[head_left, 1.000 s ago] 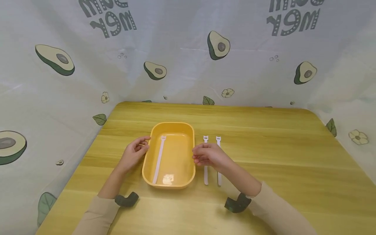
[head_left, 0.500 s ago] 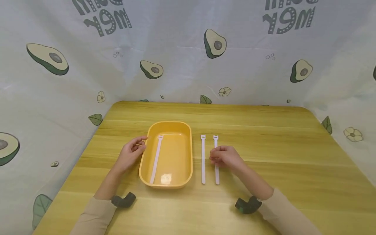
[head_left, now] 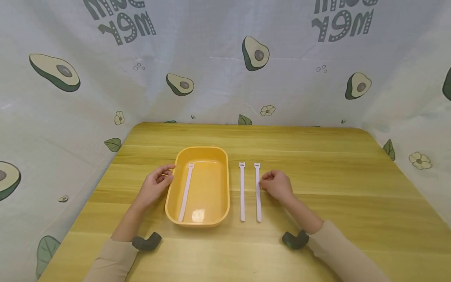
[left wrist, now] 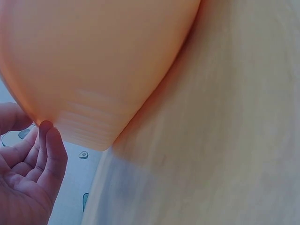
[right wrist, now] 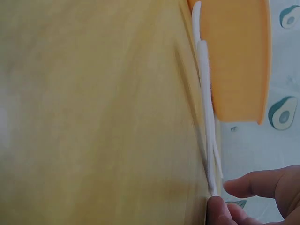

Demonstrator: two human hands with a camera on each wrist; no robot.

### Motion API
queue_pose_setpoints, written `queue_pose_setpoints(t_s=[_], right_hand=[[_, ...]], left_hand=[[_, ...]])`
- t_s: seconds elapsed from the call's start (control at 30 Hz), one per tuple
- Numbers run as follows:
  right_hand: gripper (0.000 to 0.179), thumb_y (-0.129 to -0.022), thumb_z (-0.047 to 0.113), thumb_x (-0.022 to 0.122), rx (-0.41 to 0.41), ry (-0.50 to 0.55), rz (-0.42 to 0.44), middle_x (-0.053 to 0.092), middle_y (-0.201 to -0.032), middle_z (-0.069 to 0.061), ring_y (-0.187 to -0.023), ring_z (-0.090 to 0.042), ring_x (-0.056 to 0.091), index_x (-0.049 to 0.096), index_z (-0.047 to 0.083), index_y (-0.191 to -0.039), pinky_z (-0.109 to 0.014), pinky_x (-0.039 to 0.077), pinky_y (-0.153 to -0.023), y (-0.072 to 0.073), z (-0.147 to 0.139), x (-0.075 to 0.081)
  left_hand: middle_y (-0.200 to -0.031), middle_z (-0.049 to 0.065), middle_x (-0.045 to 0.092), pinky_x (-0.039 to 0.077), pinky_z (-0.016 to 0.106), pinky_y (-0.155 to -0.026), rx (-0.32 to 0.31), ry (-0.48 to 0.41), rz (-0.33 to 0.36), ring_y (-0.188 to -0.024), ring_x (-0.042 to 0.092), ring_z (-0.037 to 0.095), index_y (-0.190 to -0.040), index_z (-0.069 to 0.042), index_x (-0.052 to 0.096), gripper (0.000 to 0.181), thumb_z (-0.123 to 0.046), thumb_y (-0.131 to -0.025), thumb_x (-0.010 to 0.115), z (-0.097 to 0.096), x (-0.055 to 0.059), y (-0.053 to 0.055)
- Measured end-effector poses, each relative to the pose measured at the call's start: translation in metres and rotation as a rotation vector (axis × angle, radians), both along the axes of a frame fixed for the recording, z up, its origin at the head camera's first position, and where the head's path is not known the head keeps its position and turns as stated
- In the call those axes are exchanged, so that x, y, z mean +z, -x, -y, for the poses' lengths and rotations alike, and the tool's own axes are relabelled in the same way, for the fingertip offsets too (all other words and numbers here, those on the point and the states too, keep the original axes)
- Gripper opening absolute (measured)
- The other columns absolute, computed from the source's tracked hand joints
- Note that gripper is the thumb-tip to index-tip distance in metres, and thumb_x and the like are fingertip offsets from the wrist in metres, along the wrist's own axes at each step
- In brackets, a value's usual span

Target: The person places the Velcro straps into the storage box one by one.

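right-hand strap on bench, right of centre in head frame, long axis running top to bottom, slotted end uppermost

right grip nearer hand, at right edge of strap's upper half, so strap lies to its left, crosswise to fingers; fingers bent, small gap between tips, cannot say whether strap is pinched

middle strap parallel, between it and yellow tray

left grip beyond tray, tips against left rim, fingers loosely bent, nothing clasped

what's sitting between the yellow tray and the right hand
The head view shows two white straps lying side by side on the table between the yellow tray and the right hand, which is right at the nearer strap.
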State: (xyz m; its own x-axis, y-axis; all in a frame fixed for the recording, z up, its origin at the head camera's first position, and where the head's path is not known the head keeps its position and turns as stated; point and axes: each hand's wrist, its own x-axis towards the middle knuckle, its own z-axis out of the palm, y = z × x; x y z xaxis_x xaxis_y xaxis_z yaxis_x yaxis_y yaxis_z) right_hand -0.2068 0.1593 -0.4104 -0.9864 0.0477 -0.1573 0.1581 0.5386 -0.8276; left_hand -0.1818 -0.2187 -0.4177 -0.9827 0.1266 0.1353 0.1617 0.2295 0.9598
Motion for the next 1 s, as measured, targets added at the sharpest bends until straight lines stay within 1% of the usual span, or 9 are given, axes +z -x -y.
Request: queue_pose_setpoints(t_s=[0.1,0.27,0.43,0.6,0.67,0.73,0.87,1.0], right_hand=[[0.020,-0.081,0.006,0.072,0.014,-0.068,-0.036,0.064,-0.080,-0.010,-0.065,-0.014,0.060,0.062,-0.006,-0.095,-0.024,0.048,-0.057,0.001,0.002,-0.002],[0.027,-0.076,0.007,0.077,0.036,-0.165,-0.062,0.065,-0.083,-0.011,-0.072,-0.020,0.059,0.063,-0.004,-0.096,-0.027,0.046,-0.059,0.001,0.008,-0.001],[0.029,-0.075,0.004,0.075,0.062,-0.196,-0.053,0.067,-0.084,-0.012,-0.073,-0.021,0.061,0.062,-0.005,-0.099,-0.028,0.047,-0.058,-0.001,0.011,0.002],[0.027,-0.075,0.005,0.076,0.052,-0.193,-0.039,0.067,-0.086,-0.012,-0.077,-0.023,0.062,0.063,-0.004,-0.098,-0.030,0.048,-0.062,0.001,0.009,0.000],[0.026,-0.076,0.006,0.076,0.041,-0.160,-0.020,0.067,-0.087,-0.012,-0.077,-0.022,0.062,0.064,-0.003,-0.097,-0.029,0.048,-0.062,0.002,0.007,-0.001],[0.025,-0.077,0.006,0.076,0.019,-0.092,0.011,0.067,-0.087,-0.013,-0.075,-0.020,0.063,0.064,-0.004,-0.097,-0.027,0.047,-0.062,0.003,0.005,-0.002],[0.025,-0.082,0.004,0.074,-0.013,0.094,0.106,0.065,-0.084,-0.009,-0.068,-0.014,0.062,0.062,-0.006,-0.101,-0.024,0.049,-0.060,0.005,0.000,0.000],[0.027,-0.086,0.003,0.071,-0.016,0.254,0.201,0.064,-0.077,-0.003,-0.064,-0.009,0.061,0.060,-0.010,-0.107,-0.021,0.050,-0.056,0.006,-0.003,0.005]], left_hand=[[-0.102,0.013,0.051,0.046,0.017,-0.070,0.001,-0.003,0.008,-0.079,0.052,0.008,-0.132,0.010,0.051,0.036,-0.005,-0.099,0.055,0.001,0.000,0.000],[-0.102,0.014,0.051,0.046,0.018,-0.069,0.003,-0.009,0.013,-0.078,0.052,0.008,-0.131,0.011,0.051,0.036,-0.004,-0.099,0.055,0.001,0.000,0.000],[-0.100,0.013,0.051,0.046,0.018,-0.068,0.004,-0.003,0.011,-0.076,0.052,0.008,-0.130,0.010,0.051,0.036,-0.004,-0.098,0.056,0.001,-0.001,0.001],[-0.101,0.015,0.052,0.046,0.018,-0.068,0.006,-0.003,0.007,-0.077,0.052,0.008,-0.131,0.010,0.051,0.036,-0.004,-0.098,0.056,0.000,0.001,0.001],[-0.102,0.015,0.052,0.046,0.018,-0.068,0.006,-0.005,0.009,-0.077,0.053,0.008,-0.131,0.010,0.051,0.036,-0.004,-0.098,0.056,0.000,0.001,0.002],[-0.102,0.016,0.052,0.046,0.018,-0.068,0.003,-0.004,0.007,-0.077,0.052,0.008,-0.131,0.010,0.051,0.036,-0.004,-0.098,0.056,0.000,0.001,0.002],[-0.101,0.014,0.053,0.047,0.018,-0.068,0.000,0.000,0.000,-0.077,0.053,0.008,-0.131,0.011,0.051,0.036,-0.004,-0.098,0.056,0.001,0.002,0.001],[-0.100,0.012,0.053,0.047,0.018,-0.068,0.001,0.000,-0.002,-0.077,0.053,0.008,-0.131,0.011,0.051,0.036,-0.004,-0.098,0.056,0.000,0.003,0.000]])
